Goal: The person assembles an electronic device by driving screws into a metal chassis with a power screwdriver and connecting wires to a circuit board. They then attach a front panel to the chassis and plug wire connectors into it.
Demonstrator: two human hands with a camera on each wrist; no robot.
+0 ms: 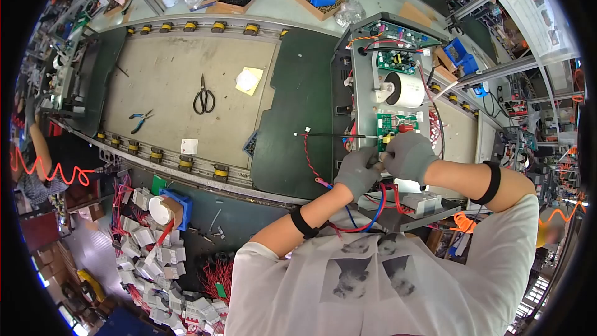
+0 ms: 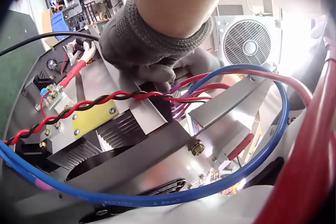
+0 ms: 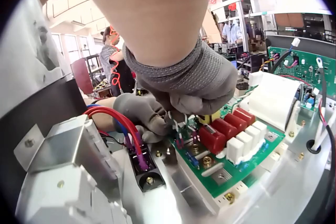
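Both hands wear grey gloves and meet at the near end of a green circuit board point(image 3: 223, 174) inside an open metal chassis point(image 1: 367, 96). My right hand point(image 1: 407, 155) has its fingers curled down, pinching thin wires point(image 3: 181, 139) with purple ends beside the board's red capacitors point(image 3: 212, 139). My left hand point(image 1: 359, 171) comes in from the other side, fingers bent, tips close against the right hand's; I cannot tell what it holds. Close by, thick red wires point(image 3: 126, 121) run into a black terminal block point(image 3: 144, 174). A blue cable point(image 2: 157, 200) loops below the left hand.
A large white cylinder capacitor point(image 1: 407, 90) and another green board point(image 1: 398, 59) sit farther back in the chassis. Scissors point(image 1: 203, 96) and pliers point(image 1: 140, 121) lie on the bench to the left. A twisted red-black wire point(image 2: 79, 113) crosses near the left wrist.
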